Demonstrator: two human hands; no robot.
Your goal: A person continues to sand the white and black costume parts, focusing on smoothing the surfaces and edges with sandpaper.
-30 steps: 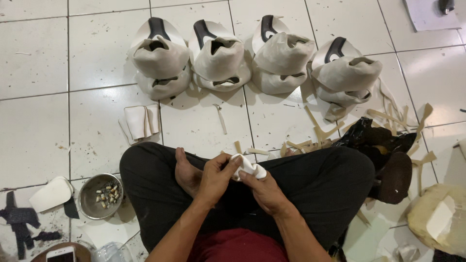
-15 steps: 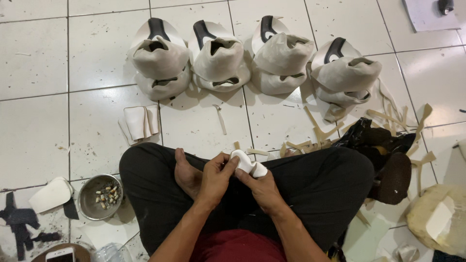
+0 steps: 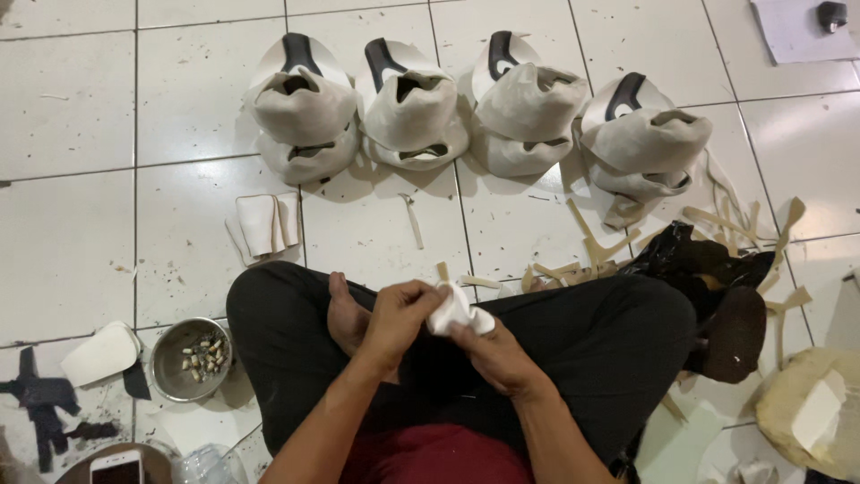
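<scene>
- Phone (image 3: 116, 468) at the bottom edge, lower left, lying flat beside a clear plastic item (image 3: 208, 464).
- Person sits cross-legged on the tiled floor (image 3: 63, 233), dark trousers; one bare foot (image 3: 345, 315) shows over the lap.
- Left hand (image 3: 396, 324): fingers curled together, thumb and fingertips pinched on the small white piece (image 3: 455, 310).
- Right hand (image 3: 498, 357): fingers closed on the same white piece from below and the right; both hands grip it.
- White piece sits above the lap, between the two hands, touching both.
- Left of the knee: metal bowl (image 3: 190, 358) holding small pale bits; a white pad (image 3: 98, 352) just beside it; black scraps (image 3: 40, 403) further left.
- Right of the knee: black plastic bag (image 3: 694, 260), a dark brown rounded object (image 3: 735, 332) near it, a tan bundle (image 3: 806, 412) at the right edge.
- Ahead of the knees: stack of white cut pieces (image 3: 262, 224); loose tan strips (image 3: 591, 251) scattered toward the right.
- Farthest: four stacks of grey-white shoe uppers (image 3: 408, 116) in a row, each backed by a white sole with a black mark.
- Top right corner: sheet of paper (image 3: 793, 31) with a small dark object (image 3: 831, 13) on it.
</scene>
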